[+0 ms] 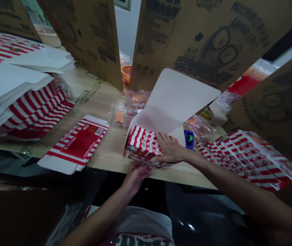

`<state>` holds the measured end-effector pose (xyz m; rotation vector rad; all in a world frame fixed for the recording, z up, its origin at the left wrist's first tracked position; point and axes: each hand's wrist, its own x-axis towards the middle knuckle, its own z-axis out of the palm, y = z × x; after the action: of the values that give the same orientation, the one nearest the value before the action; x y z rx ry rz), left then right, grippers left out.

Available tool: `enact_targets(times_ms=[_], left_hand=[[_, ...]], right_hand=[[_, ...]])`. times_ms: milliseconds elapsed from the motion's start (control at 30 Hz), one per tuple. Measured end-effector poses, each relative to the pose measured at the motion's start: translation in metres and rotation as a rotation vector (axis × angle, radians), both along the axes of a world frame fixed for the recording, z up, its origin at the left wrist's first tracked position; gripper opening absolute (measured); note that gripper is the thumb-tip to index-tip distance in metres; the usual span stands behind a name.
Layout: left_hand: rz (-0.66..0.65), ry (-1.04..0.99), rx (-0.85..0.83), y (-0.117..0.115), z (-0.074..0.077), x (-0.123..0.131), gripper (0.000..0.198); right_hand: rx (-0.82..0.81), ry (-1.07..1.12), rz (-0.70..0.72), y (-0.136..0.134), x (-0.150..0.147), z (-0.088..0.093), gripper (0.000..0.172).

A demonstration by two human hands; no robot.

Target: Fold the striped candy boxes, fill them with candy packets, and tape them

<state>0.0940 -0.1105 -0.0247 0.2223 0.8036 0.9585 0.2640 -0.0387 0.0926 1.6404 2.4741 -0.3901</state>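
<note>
We find the left hand (135, 177) curled under the near edge of an open white carton (168, 99), its fingers gripping that edge from below. The carton sits at the table's front edge with its lid standing up and tilted away from us. Inside, red-and-white striped packets (142, 141) lie in tight rows. The right hand (170, 149) is spread flat, pressing down on the right end of those rows. A blue object (189, 139) stands just beside the right hand. Clear plastic bags (133, 106) lie behind the carton on the wooden table (110, 109). To the left lie a flat striped carton blank (74, 145) and stacked blanks (15, 89); a striped pile (248, 160) lies to the right. Upright corrugated cardboard boxes (207, 44) stand along the far side.
</note>
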Motion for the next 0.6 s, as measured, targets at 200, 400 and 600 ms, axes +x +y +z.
enact_targets(times_ms=[200,400,600], left_hand=[[-0.131,0.08,0.055,-0.007,-0.01,-0.011,0.039],[-0.399,0.3,0.179,-0.015,-0.014,-0.003,0.038],[-0.739,0.353,0.61,-0.037,0.042,0.066,0.03]], right_hand=[[0.014,0.13,-0.058,0.006,0.006,0.008,0.09],[0.378,0.402,-0.142,-0.026,0.022,0.034,0.091],[1.122,0.659,-0.82,-0.126,0.15,0.043,0.062]])
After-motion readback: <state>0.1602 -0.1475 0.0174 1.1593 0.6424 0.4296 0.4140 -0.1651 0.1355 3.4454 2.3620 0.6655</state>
